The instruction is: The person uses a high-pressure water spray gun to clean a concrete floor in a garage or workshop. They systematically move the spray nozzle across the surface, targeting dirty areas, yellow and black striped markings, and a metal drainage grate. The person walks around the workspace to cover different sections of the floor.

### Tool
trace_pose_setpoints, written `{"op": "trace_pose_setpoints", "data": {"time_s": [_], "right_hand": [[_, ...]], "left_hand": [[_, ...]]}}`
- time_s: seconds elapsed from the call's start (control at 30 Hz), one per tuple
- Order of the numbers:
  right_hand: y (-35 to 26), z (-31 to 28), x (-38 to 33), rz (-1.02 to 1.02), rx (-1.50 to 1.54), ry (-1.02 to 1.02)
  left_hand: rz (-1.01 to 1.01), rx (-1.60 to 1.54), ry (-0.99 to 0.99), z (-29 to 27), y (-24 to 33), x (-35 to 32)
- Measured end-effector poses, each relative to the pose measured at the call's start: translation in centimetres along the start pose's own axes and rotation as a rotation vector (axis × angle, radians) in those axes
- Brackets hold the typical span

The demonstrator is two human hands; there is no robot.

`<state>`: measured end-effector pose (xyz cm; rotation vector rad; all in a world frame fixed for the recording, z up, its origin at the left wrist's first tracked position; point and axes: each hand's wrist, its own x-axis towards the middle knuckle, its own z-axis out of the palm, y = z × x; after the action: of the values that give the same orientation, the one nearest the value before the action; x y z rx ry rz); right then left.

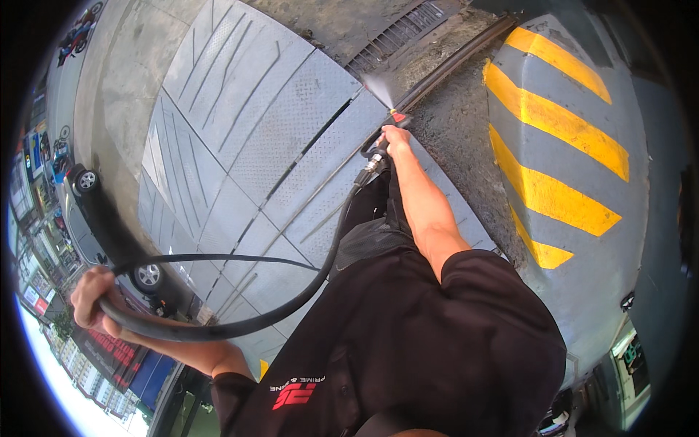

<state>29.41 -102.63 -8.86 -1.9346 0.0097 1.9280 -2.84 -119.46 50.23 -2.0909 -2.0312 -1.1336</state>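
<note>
One hose (218,331), one spray gun (378,149) (two hands (91,295))

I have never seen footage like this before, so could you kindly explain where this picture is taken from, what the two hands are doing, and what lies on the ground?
This is one picture from a wide fisheye camera worn on a person's head, looking down, so straight edges bend. The right hand grips a spray gun with a red tip, and water sprays from it. The left hand holds up a loop of the black hose feeding the gun. Underfoot lie grey patterned metal plates, with a drain grate and a dirty channel beyond. To the right stands a grey kerb with yellow stripes. At the left edge is a parked car.
</note>
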Motion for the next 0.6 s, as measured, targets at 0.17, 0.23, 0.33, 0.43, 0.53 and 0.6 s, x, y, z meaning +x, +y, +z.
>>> {"op": "trace_pose_setpoints", "data": {"time_s": [0.17,0.23,0.33,0.43,0.53,0.6], "right_hand": [[3.3,3.0,-0.9,0.101,0.046,0.085],[4.5,3.1,0.0,0.145,0.044,0.091],[6.0,3.4,1.0,0.115,0.019,0.125],[6.2,3.5,0.2,0.075,-0.005,0.187],[6.5,3.3,0.6,0.061,-0.079,0.170],[7.4,3.5,1.0,0.045,-0.127,0.182]], "left_hand": [[-0.363,-0.147,-0.234,-3.4,0.2,-3.2],[-0.494,-0.128,-0.277,-5.4,-0.3,-5.0],[-0.583,-0.104,-0.198,-6.1,-0.9,-8.0],[-0.729,-0.092,-0.206,-6.1,-0.7,-10.8],[-0.833,-0.091,-0.232,-6.4,-1.9,-14.0],[-0.919,-0.082,-0.218,-6.4,-3.2,-16.4]]}}
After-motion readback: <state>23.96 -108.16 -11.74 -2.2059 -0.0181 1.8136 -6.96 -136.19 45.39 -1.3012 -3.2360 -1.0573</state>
